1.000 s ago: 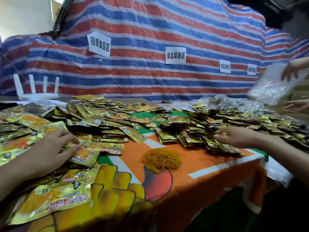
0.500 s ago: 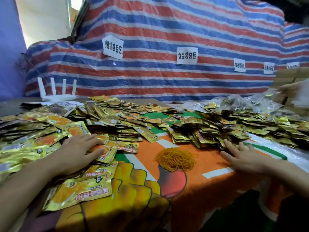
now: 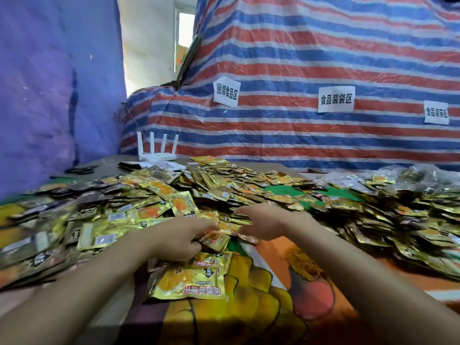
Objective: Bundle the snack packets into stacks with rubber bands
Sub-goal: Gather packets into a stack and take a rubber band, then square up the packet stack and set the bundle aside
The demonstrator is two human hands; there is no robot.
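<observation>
Packets [image 3: 154,188] heaped right across the tabletop [image 3: 249,319]: gold foil, orange print, flat, slick-looking, lying every which way. Left hand [image 3: 179,241]: fingers curled, pinching a few packets at the heap's near edge. Right hand [image 3: 263,225]: fingers stretched over neighbouring packets; whether it grips them, can't tell. Bands [image 3: 306,267]: loose orange pile beside the right forearm. Judgement: square the edges, turn faces one way, clamp the stack firmly before reaching for a band.
</observation>
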